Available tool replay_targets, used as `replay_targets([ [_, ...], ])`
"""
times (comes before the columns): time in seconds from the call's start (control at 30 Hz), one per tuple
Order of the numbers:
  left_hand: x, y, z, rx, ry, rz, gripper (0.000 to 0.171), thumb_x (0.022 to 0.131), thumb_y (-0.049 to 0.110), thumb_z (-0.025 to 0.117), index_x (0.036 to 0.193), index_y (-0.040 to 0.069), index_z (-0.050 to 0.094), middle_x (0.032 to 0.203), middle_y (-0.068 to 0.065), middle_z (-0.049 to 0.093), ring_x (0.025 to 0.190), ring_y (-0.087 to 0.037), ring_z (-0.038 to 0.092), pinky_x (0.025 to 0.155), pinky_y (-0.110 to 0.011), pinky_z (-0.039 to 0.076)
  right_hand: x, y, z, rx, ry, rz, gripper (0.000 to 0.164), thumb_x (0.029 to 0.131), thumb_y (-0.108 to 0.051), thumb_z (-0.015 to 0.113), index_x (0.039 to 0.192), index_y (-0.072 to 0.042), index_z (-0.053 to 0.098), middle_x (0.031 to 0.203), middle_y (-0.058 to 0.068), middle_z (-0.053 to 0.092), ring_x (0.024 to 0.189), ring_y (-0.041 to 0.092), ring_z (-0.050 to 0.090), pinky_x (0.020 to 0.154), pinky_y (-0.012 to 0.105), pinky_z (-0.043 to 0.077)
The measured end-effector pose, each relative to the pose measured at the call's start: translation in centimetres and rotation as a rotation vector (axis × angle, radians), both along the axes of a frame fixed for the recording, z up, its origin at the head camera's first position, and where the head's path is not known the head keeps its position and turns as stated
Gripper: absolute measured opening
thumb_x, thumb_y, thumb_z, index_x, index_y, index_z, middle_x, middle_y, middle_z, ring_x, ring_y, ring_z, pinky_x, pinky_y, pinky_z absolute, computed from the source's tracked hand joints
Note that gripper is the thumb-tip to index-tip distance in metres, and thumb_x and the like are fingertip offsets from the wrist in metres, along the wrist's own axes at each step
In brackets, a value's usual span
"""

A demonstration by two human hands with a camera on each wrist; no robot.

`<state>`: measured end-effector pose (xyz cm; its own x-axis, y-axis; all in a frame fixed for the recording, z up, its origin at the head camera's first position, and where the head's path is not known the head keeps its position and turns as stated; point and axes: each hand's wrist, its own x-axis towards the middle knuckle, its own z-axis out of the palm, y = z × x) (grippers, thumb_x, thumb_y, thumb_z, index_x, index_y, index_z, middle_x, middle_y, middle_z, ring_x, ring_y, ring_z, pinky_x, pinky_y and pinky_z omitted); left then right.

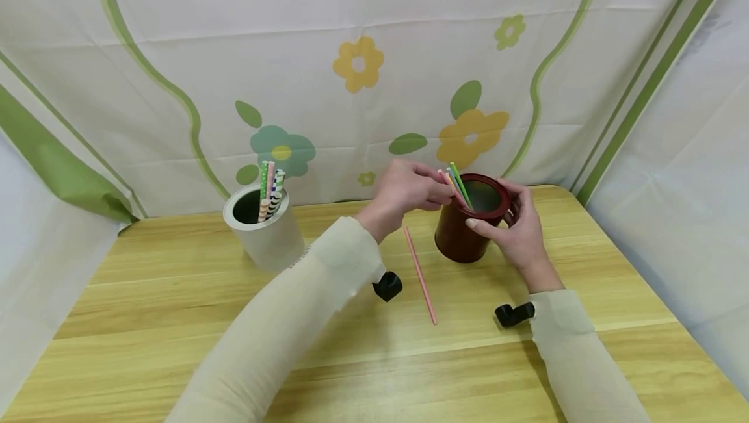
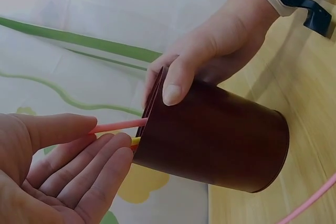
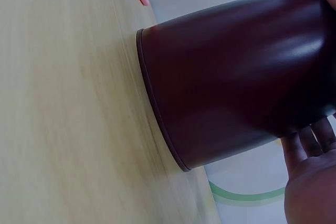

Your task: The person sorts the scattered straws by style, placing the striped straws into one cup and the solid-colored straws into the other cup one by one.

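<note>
My left hand (image 1: 409,187) pinches a pink straw (image 2: 121,125) between thumb and fingers, with the straw's lower end inside the dark red-brown cup (image 1: 459,234). A yellow straw (image 2: 136,141) shows by the fingertips in the left wrist view. Green straws (image 1: 461,184) and a blue one lean at the cup's left inner rim. My right hand (image 1: 523,238) grips the cup from its right side near the rim, thumb in front and fingers behind. On the table left of the cup lies another pink straw (image 1: 420,277).
A white cup (image 1: 266,241) holding several patterned straws (image 1: 269,190) stands at the back left. The wooden table (image 1: 374,371) ends at a flowered curtain (image 1: 292,72) behind both cups. Black camera mounts (image 1: 387,286) stick out from both wrists.
</note>
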<state>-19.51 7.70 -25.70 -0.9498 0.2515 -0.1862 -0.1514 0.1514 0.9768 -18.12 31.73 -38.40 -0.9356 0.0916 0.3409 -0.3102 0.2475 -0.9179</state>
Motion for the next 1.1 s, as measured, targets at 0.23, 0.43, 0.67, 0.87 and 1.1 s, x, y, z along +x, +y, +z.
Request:
replay_targets([
  [0.23, -0.2, 0.1, -0.8, 0.031, -0.013, -0.032, 0.012, 0.094, 0.004, 0.082, 0.103, -0.003, 0.080, 0.103, -0.019, 0.083, 0.107, -0.039, 0.080, 0.083, -0.034, 0.070, 0.1, -0.1, 0.0, -0.002, -0.009, 0.002, 0.084, 0.086, 0.002, 0.086, 0.156, -0.010, 0.042, 0.146, -0.008, 0.053, 0.132, 0.010, 0.054, 0.105, 0.007, 0.049],
  [0.43, -0.2, 0.2, -1.3, 0.065, 0.000, -0.023, 0.013, 0.095, 0.005, 0.081, 0.105, -0.003, 0.079, 0.105, -0.021, 0.082, 0.108, -0.042, 0.079, 0.086, -0.037, 0.070, 0.0, -0.1, 0.0, -0.006, -0.009, 0.002, 0.084, 0.086, 0.002, 0.087, 0.156, -0.010, 0.042, 0.146, -0.008, 0.054, 0.132, 0.008, 0.054, 0.105, 0.007, 0.049],
  [0.67, -0.1, 0.5, -1.5, 0.078, 0.000, -0.021, 0.016, 0.095, 0.005, 0.081, 0.108, -0.004, 0.079, 0.106, -0.022, 0.082, 0.107, -0.043, 0.079, 0.092, -0.042, 0.069, 0.0, 0.0, 0.0, 0.002, -0.012, -0.001, 0.084, 0.086, 0.000, 0.087, 0.156, -0.013, 0.042, 0.146, -0.008, 0.054, 0.132, 0.008, 0.054, 0.105, 0.008, 0.049],
  [0.87, -0.1, 0.3, -1.7, 0.092, -0.041, -0.015, 0.014, 0.095, 0.007, 0.082, 0.105, -0.002, 0.080, 0.106, -0.021, 0.082, 0.109, -0.040, 0.079, 0.083, -0.034, 0.070, -0.1, -0.1, -0.1, -0.017, -0.011, 0.006, 0.084, 0.085, 0.002, 0.087, 0.156, -0.011, 0.042, 0.146, -0.006, 0.054, 0.135, 0.015, 0.054, 0.106, 0.009, 0.049],
  [1.1, -0.1, -0.4, -2.1, 0.159, -0.096, -0.074, 0.019, 0.096, 0.007, 0.080, 0.112, -0.004, 0.078, 0.112, -0.022, 0.081, 0.116, -0.043, 0.076, 0.095, -0.040, 0.068, -0.1, -0.1, 0.0, -0.029, -0.004, 0.010, 0.085, 0.084, 0.004, 0.087, 0.156, -0.010, 0.042, 0.145, -0.007, 0.054, 0.135, 0.014, 0.054, 0.106, 0.009, 0.049],
])
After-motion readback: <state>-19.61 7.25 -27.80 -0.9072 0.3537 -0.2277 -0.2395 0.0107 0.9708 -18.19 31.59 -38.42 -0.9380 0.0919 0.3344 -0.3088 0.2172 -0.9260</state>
